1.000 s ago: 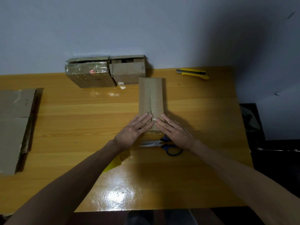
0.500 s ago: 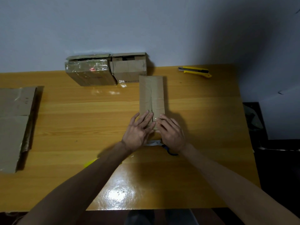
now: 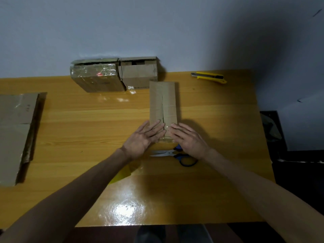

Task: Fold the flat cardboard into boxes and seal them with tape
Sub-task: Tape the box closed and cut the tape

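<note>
Box [image 3: 164, 100] sits centre frame on the surface [image 3: 219, 120]. Left grip [image 3: 142, 139] and right grip [image 3: 189, 140] both flat, fingers straight, pressing its near end either side of the seam, likely to bed tape down. Scissors [image 3: 175, 154] just below them; flat cardboard [image 3: 14, 128] far left.

head cam, high, fwd-down, table [image 3: 210, 120] close

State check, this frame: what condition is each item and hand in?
centre box: flaps closed, near end taped
left hand: flat, pressing centre box
right hand: flat, pressing centre box
scissors: blades closed, lying flat
utility knife: lying untouched
flat cardboard: unfolded, stacked
left rear box: folded, tape-covered
</note>
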